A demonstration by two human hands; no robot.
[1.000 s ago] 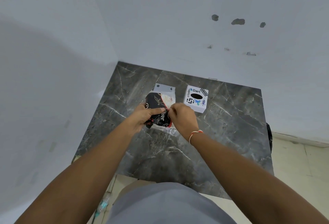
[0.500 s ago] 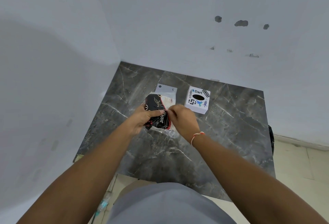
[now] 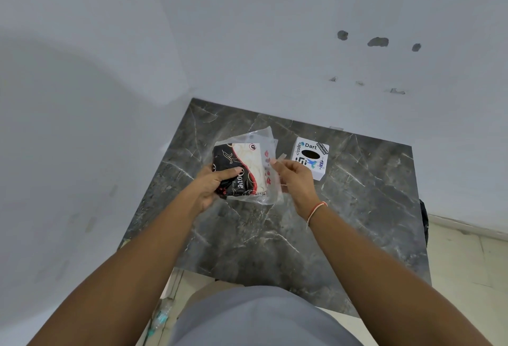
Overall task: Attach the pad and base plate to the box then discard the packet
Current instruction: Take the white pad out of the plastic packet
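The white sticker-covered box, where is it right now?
In the head view, the white box sits on the dark marble table, right of centre, just beyond the right hand and right of the clear packet held in both hands.

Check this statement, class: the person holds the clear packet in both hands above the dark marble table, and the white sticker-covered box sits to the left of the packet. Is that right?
One detail is wrong. In the head view the white box sits to the right of the clear packet, not the left. The rest stands: the left hand and right hand hold the packet above the dark marble table.
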